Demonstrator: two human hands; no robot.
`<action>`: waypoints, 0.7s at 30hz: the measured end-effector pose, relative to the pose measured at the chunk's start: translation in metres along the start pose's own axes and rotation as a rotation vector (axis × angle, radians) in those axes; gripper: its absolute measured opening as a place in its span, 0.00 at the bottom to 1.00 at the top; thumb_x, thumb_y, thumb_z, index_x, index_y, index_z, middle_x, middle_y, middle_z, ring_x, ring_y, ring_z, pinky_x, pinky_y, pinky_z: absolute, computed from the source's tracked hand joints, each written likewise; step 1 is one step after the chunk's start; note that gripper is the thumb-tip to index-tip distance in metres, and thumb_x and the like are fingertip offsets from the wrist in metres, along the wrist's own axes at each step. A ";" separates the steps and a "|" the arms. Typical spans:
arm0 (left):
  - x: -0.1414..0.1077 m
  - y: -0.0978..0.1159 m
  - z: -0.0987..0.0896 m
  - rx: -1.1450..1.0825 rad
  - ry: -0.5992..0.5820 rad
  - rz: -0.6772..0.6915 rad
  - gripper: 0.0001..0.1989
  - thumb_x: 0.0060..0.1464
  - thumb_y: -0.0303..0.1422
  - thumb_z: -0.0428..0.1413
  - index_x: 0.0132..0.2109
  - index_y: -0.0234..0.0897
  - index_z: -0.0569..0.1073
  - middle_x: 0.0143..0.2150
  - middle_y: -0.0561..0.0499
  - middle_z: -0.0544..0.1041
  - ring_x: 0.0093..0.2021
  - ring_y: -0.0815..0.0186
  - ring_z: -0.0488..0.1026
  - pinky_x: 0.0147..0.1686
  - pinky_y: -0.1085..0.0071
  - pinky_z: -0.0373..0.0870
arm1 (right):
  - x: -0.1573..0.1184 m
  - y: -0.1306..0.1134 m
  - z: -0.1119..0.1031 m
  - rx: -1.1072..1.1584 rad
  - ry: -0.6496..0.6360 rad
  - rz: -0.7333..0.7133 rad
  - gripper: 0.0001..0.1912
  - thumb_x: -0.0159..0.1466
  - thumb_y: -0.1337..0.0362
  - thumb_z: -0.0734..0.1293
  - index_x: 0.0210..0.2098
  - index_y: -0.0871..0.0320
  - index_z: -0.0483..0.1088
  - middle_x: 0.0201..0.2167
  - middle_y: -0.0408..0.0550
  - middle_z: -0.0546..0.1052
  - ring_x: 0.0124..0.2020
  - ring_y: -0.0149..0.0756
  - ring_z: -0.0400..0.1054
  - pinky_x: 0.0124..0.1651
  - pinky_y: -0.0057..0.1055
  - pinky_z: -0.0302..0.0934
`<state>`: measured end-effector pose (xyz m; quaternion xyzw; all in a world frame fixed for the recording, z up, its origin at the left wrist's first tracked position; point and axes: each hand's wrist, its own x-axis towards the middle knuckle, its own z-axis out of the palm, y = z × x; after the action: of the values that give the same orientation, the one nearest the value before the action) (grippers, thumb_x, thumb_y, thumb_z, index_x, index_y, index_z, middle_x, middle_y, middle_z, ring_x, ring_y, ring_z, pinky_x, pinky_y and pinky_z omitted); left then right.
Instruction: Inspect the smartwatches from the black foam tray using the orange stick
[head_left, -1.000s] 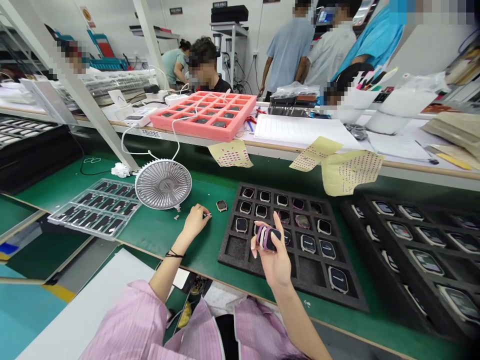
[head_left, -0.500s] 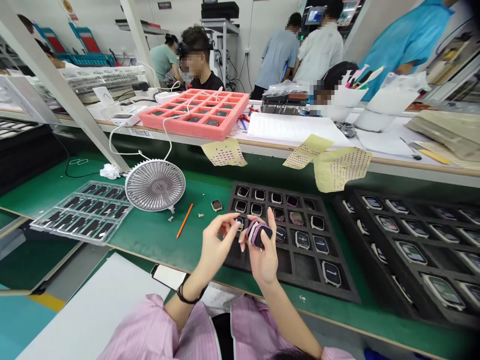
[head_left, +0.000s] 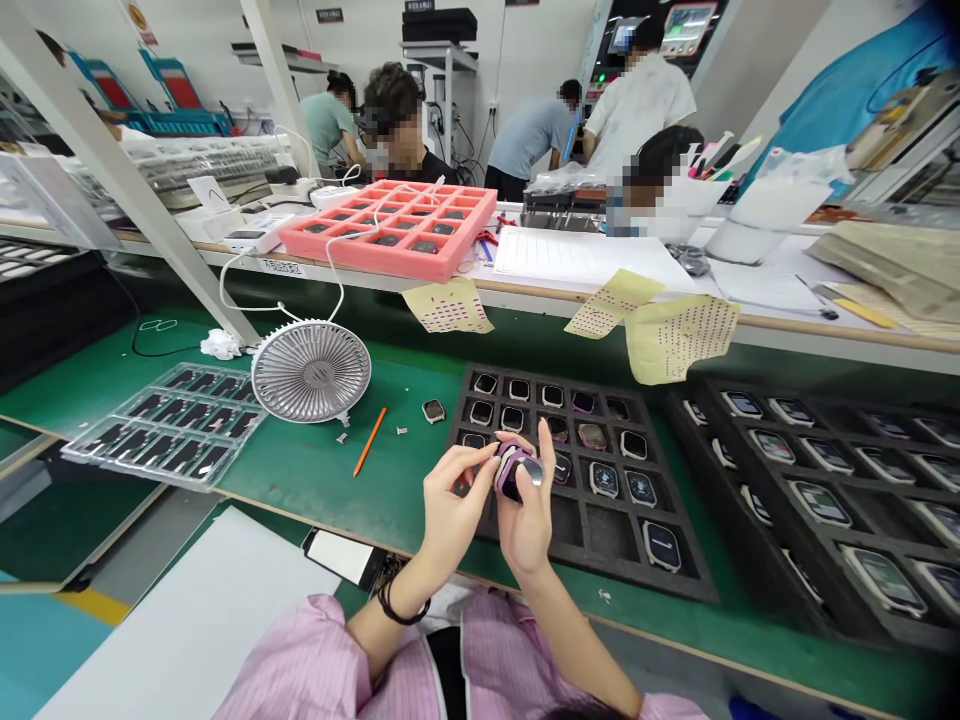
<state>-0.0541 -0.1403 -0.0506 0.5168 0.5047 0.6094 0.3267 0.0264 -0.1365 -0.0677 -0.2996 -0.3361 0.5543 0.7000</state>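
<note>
My right hand [head_left: 529, 525] holds a purple-framed smartwatch [head_left: 517, 472] above the black foam tray, its thumb on the dark, shiny face and its index finger pointing up. My left hand [head_left: 456, 505], with a black band at the wrist, has thumb and fingertips pinched together at the watch's left edge. The fingers partly cover the watch, and any small piece between the left fingertips is hidden. Beneath both hands, the black foam tray [head_left: 694, 575] carries rows of smartwatches in square pockets. One loose watch [head_left: 433, 411] lies on the green mat, left of the tray.
An orange stick [head_left: 370, 442] and a grey fan [head_left: 311, 371] are on the mat to the left, beside a clear tray of black parts [head_left: 169, 425]. More foam trays [head_left: 825, 500] stand at right. A pink foam tray [head_left: 442, 265] rests on the shelf, with co-workers beyond.
My left hand has moved right and its pinched fingertips now meet the watch's edge. The watch in my right hand has tilted slightly, and its face catches light.
</note>
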 end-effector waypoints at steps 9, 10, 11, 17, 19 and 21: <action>-0.002 -0.012 0.012 -0.074 0.002 0.013 0.12 0.59 0.37 0.57 0.46 0.42 0.81 0.43 0.46 0.75 0.46 0.62 0.72 0.44 0.68 0.72 | -0.004 0.008 0.000 0.006 0.058 -0.049 0.29 0.66 0.60 0.64 0.64 0.41 0.53 0.52 0.45 0.68 0.51 0.38 0.65 0.59 0.46 0.57; -0.003 -0.013 0.012 -0.096 -0.018 0.017 0.12 0.60 0.37 0.56 0.47 0.42 0.80 0.47 0.45 0.74 0.49 0.61 0.72 0.48 0.67 0.71 | -0.003 0.007 -0.001 -0.001 0.068 -0.075 0.28 0.66 0.60 0.64 0.64 0.41 0.54 0.52 0.45 0.68 0.51 0.37 0.65 0.59 0.45 0.57; -0.003 -0.014 0.012 -0.117 -0.047 0.019 0.14 0.61 0.38 0.54 0.49 0.42 0.79 0.50 0.45 0.74 0.52 0.60 0.71 0.51 0.65 0.70 | -0.002 0.006 -0.001 -0.013 0.071 -0.094 0.28 0.66 0.60 0.64 0.63 0.41 0.55 0.51 0.45 0.68 0.52 0.37 0.65 0.60 0.44 0.56; -0.012 -0.018 0.009 -0.214 -0.207 0.020 0.15 0.62 0.38 0.52 0.53 0.43 0.77 0.57 0.46 0.73 0.62 0.56 0.65 0.62 0.58 0.61 | 0.002 0.005 -0.007 -0.113 0.033 -0.061 0.27 0.66 0.58 0.63 0.64 0.44 0.56 0.51 0.46 0.70 0.52 0.39 0.66 0.60 0.46 0.57; -0.014 -0.020 0.008 -0.231 -0.228 -0.007 0.16 0.63 0.38 0.52 0.55 0.44 0.76 0.59 0.47 0.72 0.63 0.57 0.64 0.63 0.59 0.60 | 0.001 0.007 -0.009 -0.119 0.046 -0.033 0.28 0.66 0.58 0.63 0.64 0.44 0.55 0.51 0.47 0.70 0.53 0.39 0.66 0.57 0.44 0.59; -0.009 -0.024 0.002 -0.190 -0.269 -0.030 0.18 0.63 0.39 0.50 0.56 0.44 0.75 0.60 0.47 0.70 0.63 0.57 0.64 0.62 0.60 0.62 | 0.002 0.009 -0.009 -0.103 0.041 0.028 0.28 0.66 0.58 0.63 0.64 0.44 0.54 0.51 0.47 0.70 0.52 0.39 0.66 0.52 0.41 0.63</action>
<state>-0.0529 -0.1416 -0.0765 0.5529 0.4041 0.5749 0.4477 0.0292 -0.1327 -0.0801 -0.3512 -0.3458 0.5398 0.6825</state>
